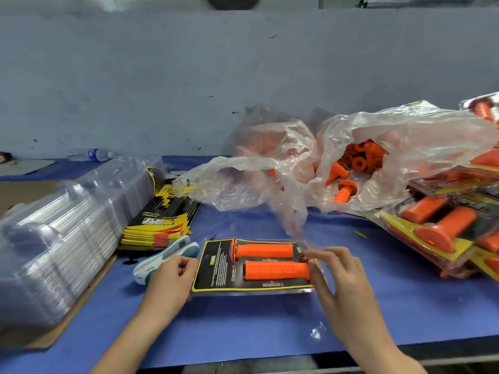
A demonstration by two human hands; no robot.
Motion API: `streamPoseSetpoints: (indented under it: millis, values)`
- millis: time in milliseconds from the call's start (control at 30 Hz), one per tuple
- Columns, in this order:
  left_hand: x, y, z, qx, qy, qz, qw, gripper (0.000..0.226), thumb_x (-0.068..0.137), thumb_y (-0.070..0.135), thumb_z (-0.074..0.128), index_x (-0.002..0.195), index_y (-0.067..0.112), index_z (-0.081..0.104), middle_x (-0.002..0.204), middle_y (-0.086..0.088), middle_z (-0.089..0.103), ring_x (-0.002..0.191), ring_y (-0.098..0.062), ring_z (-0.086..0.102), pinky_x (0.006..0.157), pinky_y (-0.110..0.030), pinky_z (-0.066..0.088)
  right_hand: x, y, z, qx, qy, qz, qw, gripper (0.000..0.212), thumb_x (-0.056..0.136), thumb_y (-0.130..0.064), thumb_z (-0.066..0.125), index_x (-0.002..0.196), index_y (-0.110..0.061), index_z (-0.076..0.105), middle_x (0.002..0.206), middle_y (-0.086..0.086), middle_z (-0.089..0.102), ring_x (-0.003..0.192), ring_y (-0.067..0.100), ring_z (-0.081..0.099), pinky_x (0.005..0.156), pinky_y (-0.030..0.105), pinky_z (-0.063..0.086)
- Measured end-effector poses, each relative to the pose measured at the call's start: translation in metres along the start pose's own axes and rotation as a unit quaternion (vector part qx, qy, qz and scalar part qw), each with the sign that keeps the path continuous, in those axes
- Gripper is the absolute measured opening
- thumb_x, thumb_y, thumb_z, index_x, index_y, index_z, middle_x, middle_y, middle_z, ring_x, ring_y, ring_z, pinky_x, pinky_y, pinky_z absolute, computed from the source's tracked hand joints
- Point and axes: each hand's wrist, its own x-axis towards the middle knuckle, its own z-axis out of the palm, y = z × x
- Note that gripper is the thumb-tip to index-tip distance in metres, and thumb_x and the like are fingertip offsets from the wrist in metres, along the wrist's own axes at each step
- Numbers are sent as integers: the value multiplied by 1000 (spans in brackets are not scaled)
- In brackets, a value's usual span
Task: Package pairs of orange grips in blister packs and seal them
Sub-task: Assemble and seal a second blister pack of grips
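A blister pack [216,268] with a black and yellow card lies flat on the blue table [243,325] in front of me. Two orange grips [267,251] lie side by side in it. My left hand [172,276] sits at the pack's left edge with fingers curled and the thumb and fingertips meeting there. My right hand [334,268] is at the pack's right end, its fingers pinching a thin clear plastic film [294,225] that rises up from the pack.
Stacked clear blister shells [62,236] and a pile of printed cards [162,222] lie at the left. A white and teal tool [164,257] sits beside my left hand. Plastic bags of loose orange grips [356,160] stand behind. Finished packs [445,225] pile up at the right.
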Motion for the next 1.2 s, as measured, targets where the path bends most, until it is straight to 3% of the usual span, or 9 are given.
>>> streamPoseSetpoints:
  millis: [133, 267, 333, 400, 500, 633, 900, 1067, 1200]
  values:
    - [6, 5, 3, -28, -13, -25, 999, 33, 101, 21, 50, 88, -6, 62, 38, -3, 51, 28, -9, 39, 33, -19, 32, -1, 14, 6, -193, -78, -178, 962, 31, 78, -42, 72, 105, -28, 67, 105, -4, 60, 78, 21, 58, 72, 32, 43]
    - [12, 4, -2, -82, 19, -61, 995, 27, 102, 13, 43, 101, -1, 66, 63, -6, 62, 42, -18, 53, 39, -23, 38, 2, 21, 5, -251, -107, -236, 933, 57, 53, -7, 88, 103, -27, 69, 93, -5, 61, 69, 22, 53, 72, 32, 35]
    - [8, 6, -4, -24, 127, 16, 991, 27, 104, 21, 40, 100, 12, 65, 79, 1, 64, 65, -25, 61, 53, -31, 41, 5, 22, 1, -254, -121, -249, 927, 60, 51, -4, 86, 104, -28, 69, 90, -8, 59, 69, 20, 53, 75, 31, 37]
    - [-7, 20, 1, 80, 183, 200, 959, 24, 103, 34, 40, 94, 25, 61, 87, 10, 63, 82, -18, 59, 68, -33, 39, 8, 22, -2, -255, -132, -254, 924, 64, 48, -2, 83, 105, -29, 69, 88, -9, 59, 69, 20, 55, 80, 32, 37]
    - [-28, 33, 28, 202, 60, 424, 881, 17, 95, 44, 49, 100, 31, 59, 96, 13, 58, 89, -10, 54, 81, -30, 41, 10, 22, -4, -245, -138, -254, 925, 64, 50, -2, 82, 106, -30, 69, 86, -10, 57, 68, 20, 55, 83, 33, 38]
    - [-36, 36, 66, 334, 28, 500, 798, 11, 90, 34, 55, 95, 28, 63, 87, 6, 56, 78, -19, 55, 70, -34, 49, 7, 24, -2, -245, -134, -253, 926, 60, 50, -1, 78, 103, -28, 71, 84, -10, 59, 68, 20, 57, 85, 34, 37]
    - [-20, 35, 59, 329, 81, 504, 795, 16, 94, 25, 53, 80, 22, 60, 76, 4, 53, 67, -19, 51, 61, -33, 45, 18, 48, -13, -239, -108, -126, 957, 51, 56, 3, 79, 89, -35, 70, 83, -17, 63, 73, 18, 62, 80, 36, 43]
    - [-23, 34, 47, 305, 55, 541, 782, 19, 96, 21, 51, 80, 20, 62, 75, 5, 54, 68, -19, 52, 74, -30, 46, 26, 65, -19, -238, -102, -64, 964, 38, 66, -3, 85, 84, -33, 68, 85, -16, 67, 76, 20, 65, 80, 39, 46]
    - [-45, 41, 59, 284, 79, 585, 756, 25, 96, 17, 55, 72, 18, 61, 67, 2, 49, 62, -21, 46, 56, -33, 46, 18, 49, -3, -225, -108, -62, 966, 33, 65, -12, 83, 89, -26, 65, 96, -3, 65, 87, 26, 66, 75, 41, 50]
